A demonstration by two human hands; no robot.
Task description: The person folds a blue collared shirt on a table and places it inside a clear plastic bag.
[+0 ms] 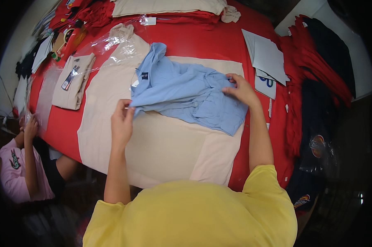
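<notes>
A light blue collared shirt (186, 88) lies sideways and rumpled in front of me, its collar toward the left and a dark neck label showing. Beneath it a cream cloth (165, 144) is spread over the red-covered table. My left hand (122, 121) pinches the shirt's edge below the collar. At the shirt's right end, my right hand (240, 90) has its thumb and fingers curled on the blue fabric, with the fingertips partly hidden in the folds.
A folded beige garment (74, 80) with a tag lies left beside clear plastic film (120, 47). White cards (266, 57) are stacked at the right, near red garments (291, 111) and dark ones hanging over the edge. A person in a pink shirt (23, 171) sits at the lower left.
</notes>
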